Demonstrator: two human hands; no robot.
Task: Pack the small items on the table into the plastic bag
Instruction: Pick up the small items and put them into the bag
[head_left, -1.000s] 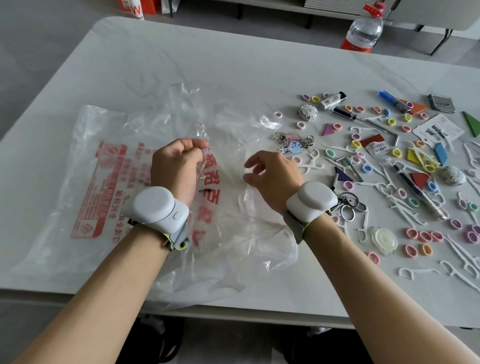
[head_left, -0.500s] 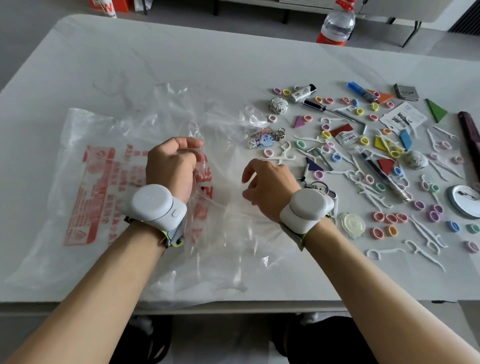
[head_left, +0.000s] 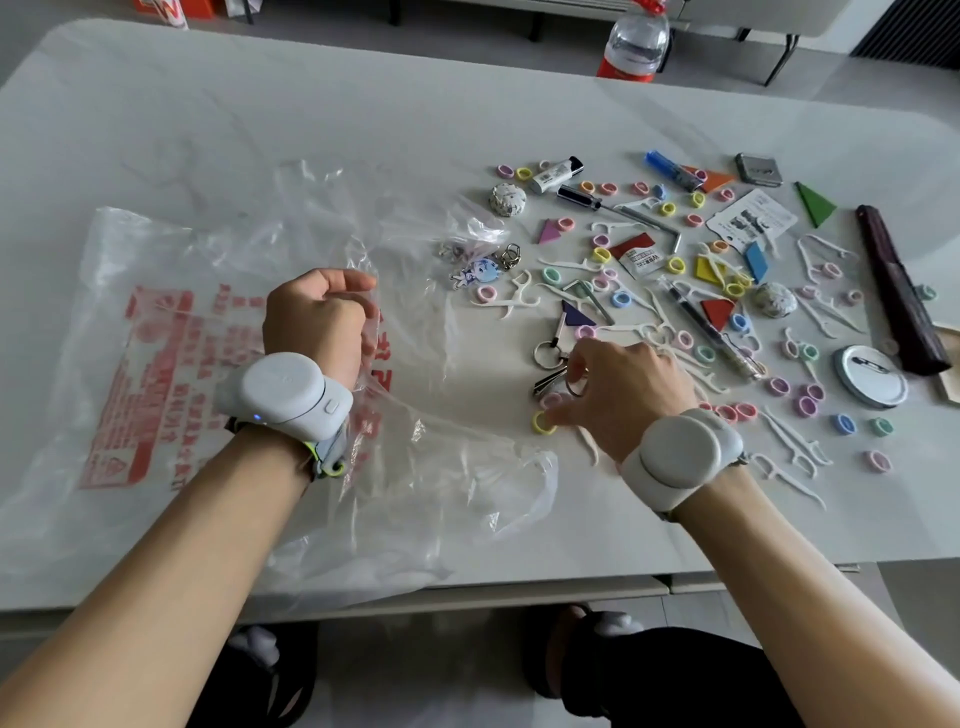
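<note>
Two bare hands work beside a clear plastic bag (head_left: 249, 364) lying flat: the left hand (head_left: 317, 322) pinches its film, while the right hand (head_left: 618, 395), fingers spread, touches a yellow ring (head_left: 543, 423) just right of the bag, best pinched firmly before lifting.

Two bare forearms, no sleeves, left hand (head_left: 319, 322) with rounded white wrist device (head_left: 284, 391), grey-green strap, right hand (head_left: 621, 387) with matching white wrist unit (head_left: 680, 458), dark trousers

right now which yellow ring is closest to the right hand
The yellow ring at the right hand's fingertips, nearest the plastic bag; the other yellow rings lie farther back.
</note>
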